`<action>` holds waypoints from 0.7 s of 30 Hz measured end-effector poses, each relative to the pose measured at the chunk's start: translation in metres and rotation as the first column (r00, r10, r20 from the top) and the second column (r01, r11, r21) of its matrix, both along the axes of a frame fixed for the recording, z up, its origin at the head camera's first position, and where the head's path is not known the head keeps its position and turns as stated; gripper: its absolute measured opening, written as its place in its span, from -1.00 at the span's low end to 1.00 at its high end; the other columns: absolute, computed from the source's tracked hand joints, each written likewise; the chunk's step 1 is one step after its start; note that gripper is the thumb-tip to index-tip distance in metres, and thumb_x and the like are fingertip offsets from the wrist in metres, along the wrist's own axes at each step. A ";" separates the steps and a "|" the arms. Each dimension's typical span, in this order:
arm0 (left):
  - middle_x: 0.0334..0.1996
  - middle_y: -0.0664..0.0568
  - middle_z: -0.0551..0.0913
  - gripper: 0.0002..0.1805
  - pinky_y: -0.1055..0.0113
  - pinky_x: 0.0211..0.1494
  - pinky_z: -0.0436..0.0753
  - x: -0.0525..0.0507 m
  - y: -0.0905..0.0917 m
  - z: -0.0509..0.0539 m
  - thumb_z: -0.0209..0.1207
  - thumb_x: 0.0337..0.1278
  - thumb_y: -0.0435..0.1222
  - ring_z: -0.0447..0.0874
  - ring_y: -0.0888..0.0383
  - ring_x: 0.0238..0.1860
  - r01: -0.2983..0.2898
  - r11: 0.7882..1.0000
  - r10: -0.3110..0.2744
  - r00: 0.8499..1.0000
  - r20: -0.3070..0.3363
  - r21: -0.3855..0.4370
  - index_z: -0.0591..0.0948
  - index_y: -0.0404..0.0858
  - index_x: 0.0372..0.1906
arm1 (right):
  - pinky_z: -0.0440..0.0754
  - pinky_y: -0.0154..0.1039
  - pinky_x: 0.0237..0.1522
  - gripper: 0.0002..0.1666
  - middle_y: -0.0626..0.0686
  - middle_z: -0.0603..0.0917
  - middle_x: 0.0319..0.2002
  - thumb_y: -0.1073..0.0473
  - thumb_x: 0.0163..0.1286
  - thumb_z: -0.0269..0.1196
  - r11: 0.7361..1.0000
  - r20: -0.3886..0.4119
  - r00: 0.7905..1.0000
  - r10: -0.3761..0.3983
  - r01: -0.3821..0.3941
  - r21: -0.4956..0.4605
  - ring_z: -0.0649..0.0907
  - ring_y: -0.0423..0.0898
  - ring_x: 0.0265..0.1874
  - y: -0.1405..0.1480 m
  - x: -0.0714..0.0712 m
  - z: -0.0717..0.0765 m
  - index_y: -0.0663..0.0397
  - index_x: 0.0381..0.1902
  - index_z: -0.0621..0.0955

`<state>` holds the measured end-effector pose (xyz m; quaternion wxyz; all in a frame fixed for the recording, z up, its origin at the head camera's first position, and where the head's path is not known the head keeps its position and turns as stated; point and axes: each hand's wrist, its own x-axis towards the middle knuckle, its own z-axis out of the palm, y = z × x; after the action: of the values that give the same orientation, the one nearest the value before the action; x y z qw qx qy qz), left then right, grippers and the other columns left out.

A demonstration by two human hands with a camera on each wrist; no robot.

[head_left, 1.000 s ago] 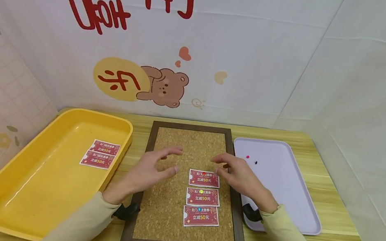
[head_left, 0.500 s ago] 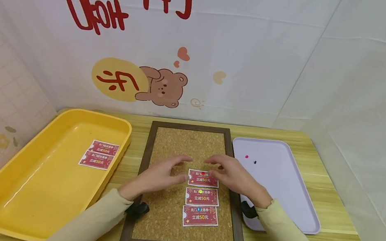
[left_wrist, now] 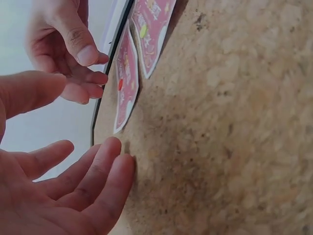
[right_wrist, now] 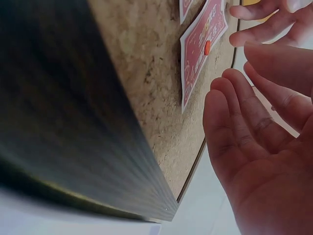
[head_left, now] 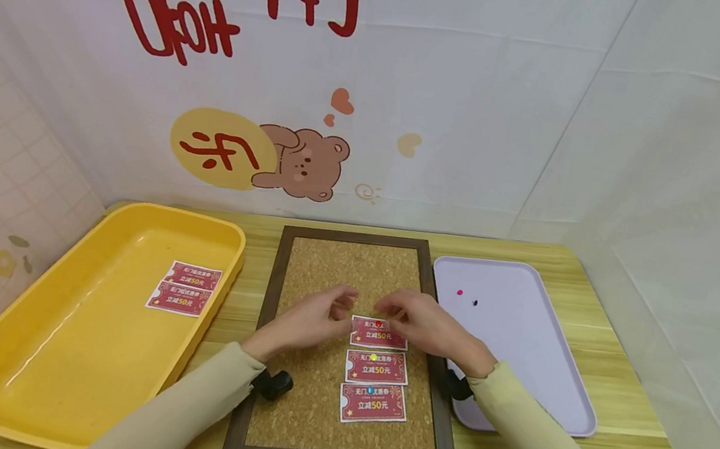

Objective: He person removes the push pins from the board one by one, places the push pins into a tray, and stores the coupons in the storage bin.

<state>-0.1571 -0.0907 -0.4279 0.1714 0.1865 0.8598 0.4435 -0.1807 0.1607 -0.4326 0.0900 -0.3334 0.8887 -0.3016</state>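
Observation:
Three red coupons lie in a column on the framed corkboard [head_left: 298,402]. The top coupon [head_left: 363,334] carries a red pushpin [right_wrist: 207,47], the middle coupon [head_left: 378,371] a yellow pushpin [head_left: 373,357], and the bottom coupon [head_left: 374,407] a blue pushpin [head_left: 370,391]. My left hand [head_left: 311,318] hovers over the cork at the top coupon's left, fingers loosely bent around nothing. Facing it, my right hand [head_left: 433,330] hangs above that coupon's right end and covers part of it. Both wrist views show the fingers relaxed, the two hands apart and neither holding anything.
On the left stands a yellow bin [head_left: 71,336] with two more coupons [head_left: 183,287] inside. A lilac tray [head_left: 522,357] to the right holds a pink pushpin [head_left: 459,292] and a dark one [head_left: 475,302]. A printed fabric wall rises behind the table.
The left hand has moved right, and its fingers have bent closer together. My right hand has shifted slightly left over the top coupon. The coupons and pushpins stay where they were.

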 end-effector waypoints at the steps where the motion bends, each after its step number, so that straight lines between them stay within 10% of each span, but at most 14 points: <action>1: 0.21 -0.16 0.61 -0.38 0.02 0.17 0.62 -0.001 0.000 -0.001 0.25 0.35 -0.26 0.65 -0.01 0.13 -0.002 1.000 0.002 1.000 -0.002 -0.003 0.42 -0.30 0.46 | 0.68 -0.09 0.02 -0.71 0.06 0.74 -0.04 0.37 0.41 0.31 1.000 0.004 1.000 0.000 0.000 0.009 0.71 -0.06 -0.06 -0.001 -0.001 0.000 0.18 0.06 0.71; 21: -0.08 -0.06 0.66 -0.59 0.14 0.03 0.61 -0.009 0.006 -0.009 0.32 0.30 -0.39 0.62 0.13 -0.12 -0.005 0.998 0.002 0.999 -0.050 -0.059 0.58 -0.34 0.21 | 0.56 -0.20 -0.18 -0.89 -0.16 0.70 -0.28 0.32 0.40 0.35 0.993 0.039 0.999 -0.012 0.007 0.118 0.57 -0.24 -0.30 -0.009 -0.009 -0.006 0.00 -0.19 0.74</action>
<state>-0.1658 -0.0850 -0.4370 0.1543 0.1908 0.8769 0.4133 -0.1898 0.1514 -0.4383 0.1257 -0.3172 0.9046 -0.2555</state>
